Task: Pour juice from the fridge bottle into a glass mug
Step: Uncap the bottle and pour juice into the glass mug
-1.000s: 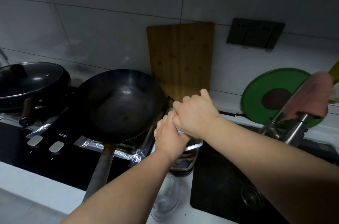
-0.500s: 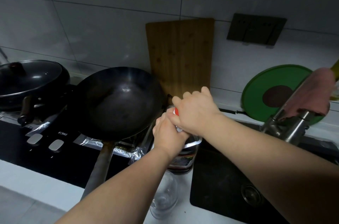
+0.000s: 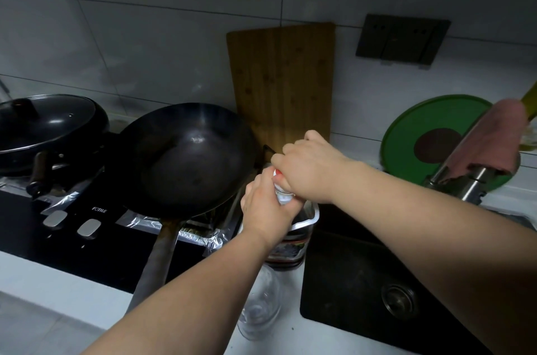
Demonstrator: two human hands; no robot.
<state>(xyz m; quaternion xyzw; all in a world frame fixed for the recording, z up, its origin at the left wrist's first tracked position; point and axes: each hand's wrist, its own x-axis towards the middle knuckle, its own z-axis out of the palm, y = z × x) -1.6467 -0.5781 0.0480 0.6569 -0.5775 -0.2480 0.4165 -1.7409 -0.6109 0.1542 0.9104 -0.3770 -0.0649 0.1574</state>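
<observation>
A dark juice bottle (image 3: 287, 247) with a printed label stands upright on the white counter between the stove and the sink. My left hand (image 3: 266, 209) is wrapped around its neck. My right hand (image 3: 311, 170) is closed over its top, where a red and white cap (image 3: 280, 183) shows between the fingers. An empty clear glass mug (image 3: 260, 308) stands on the counter just in front of the bottle, partly under my left forearm. The bottle's upper body is hidden by my hands.
A black wok (image 3: 189, 157) with a long handle sits on the stove left of the bottle, a lidded pan (image 3: 49, 128) further left. A wooden board (image 3: 282, 81) leans on the wall. Right: black sink (image 3: 363, 276), steel tap (image 3: 465, 177) with pink cloth, green disc (image 3: 412, 134).
Both hands stay on the bottle's top. My right hand has shifted slightly on the cap, so more of the red and white shows. The bottle and mug have not moved.
</observation>
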